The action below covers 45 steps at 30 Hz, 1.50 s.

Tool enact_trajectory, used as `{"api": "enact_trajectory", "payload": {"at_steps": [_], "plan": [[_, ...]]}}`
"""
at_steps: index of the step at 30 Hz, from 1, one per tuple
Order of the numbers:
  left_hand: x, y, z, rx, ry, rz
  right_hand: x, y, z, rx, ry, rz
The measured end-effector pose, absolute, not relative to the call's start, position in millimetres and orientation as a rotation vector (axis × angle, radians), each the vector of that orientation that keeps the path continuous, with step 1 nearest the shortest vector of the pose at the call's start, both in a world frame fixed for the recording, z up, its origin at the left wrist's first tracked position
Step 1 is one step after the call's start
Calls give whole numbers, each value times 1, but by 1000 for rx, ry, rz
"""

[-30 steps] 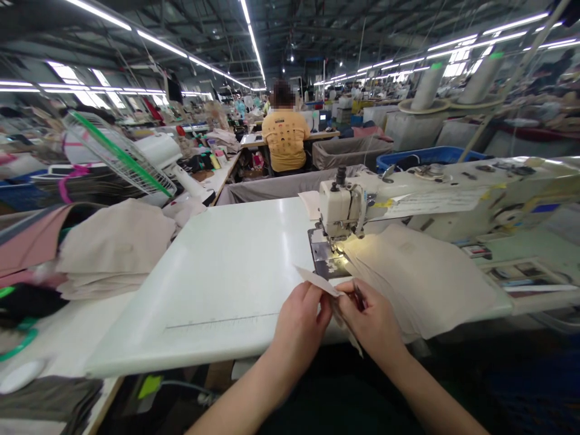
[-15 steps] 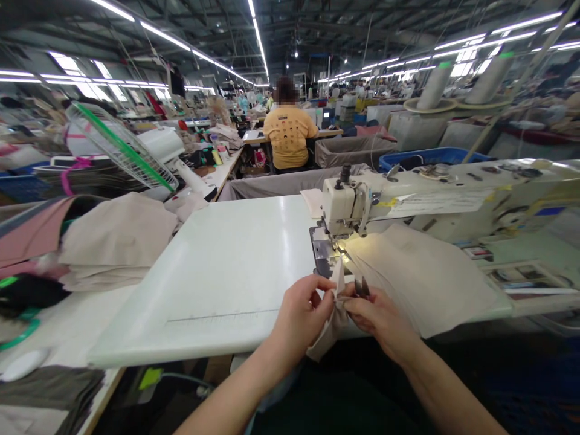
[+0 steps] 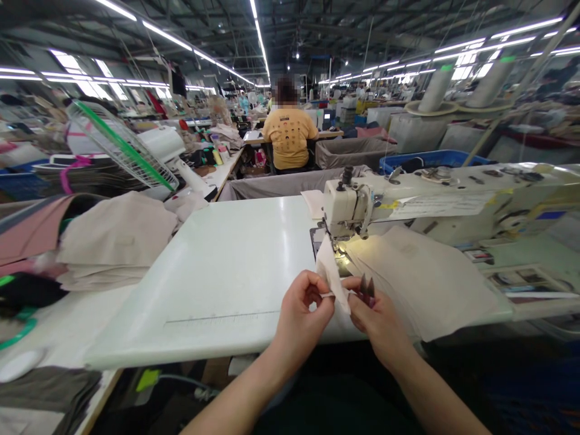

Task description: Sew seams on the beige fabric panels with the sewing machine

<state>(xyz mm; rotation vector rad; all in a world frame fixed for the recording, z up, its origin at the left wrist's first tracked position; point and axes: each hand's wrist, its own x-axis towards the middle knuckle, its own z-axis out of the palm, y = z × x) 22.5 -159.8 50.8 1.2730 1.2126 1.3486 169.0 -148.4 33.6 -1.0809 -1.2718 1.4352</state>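
A small beige fabric piece (image 3: 331, 269) stands folded between my two hands, just in front of the sewing machine's needle area (image 3: 341, 249). My left hand (image 3: 304, 311) pinches its left edge between thumb and forefinger. On the other side my right hand (image 3: 377, 314) grips the right edge with its fingertips. Thread snips (image 3: 367, 290) are tucked in that same right hand, their two dark blades pointing up and apart. Right of the needle, a larger stack of beige fabric panels (image 3: 421, 281) lies flat on the machine bed.
The pale sewing table (image 3: 226, 260) carries a printed ruler line near its front edge. At left are piled beige panels (image 3: 118, 235) and a tilted fan (image 3: 127, 145). A co-worker in a yellow shirt (image 3: 290, 139) sits ahead. Behind the machine is a blue basket (image 3: 435, 158).
The small fabric piece has been raised and turned; its lower end no longer hangs below my hands. The snips' blades now point more upright. Both hands stay close together before the needle.
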Motion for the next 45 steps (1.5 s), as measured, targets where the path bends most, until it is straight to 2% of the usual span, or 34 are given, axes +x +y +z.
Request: {"api": "enact_trajectory", "payload": {"at_steps": [5, 9, 12, 16, 23, 27, 29, 37, 45], "plan": [[20, -156, 38, 1482, 1364, 1556, 164, -153, 31, -969, -1090, 1695], [16, -153, 43, 1309, 1325, 1226, 167, -155, 34, -982, -1083, 1785], [17, -155, 51, 1000, 1223, 1067, 170, -153, 43, -1024, -1317, 1601], [21, -157, 56, 819, 1081, 1116, 169, -150, 49, -1058, -1520, 1217], [27, -157, 47, 1026, 977, 1230, 164, -151, 30, -1083, -1170, 1239], [25, -157, 46, 1229, 1058, 1208, 163, -150, 39, -1224, -1192, 971], [23, -157, 47, 1279, 1105, 1221, 161, -149, 42, -1246, -1106, 940], [21, -154, 42, 1253, 1044, 1281, 160, -152, 36, -864, -682, 1599], [23, -160, 55, 852, 774, 1176, 167, -150, 38, -766, -683, 1850]]}}
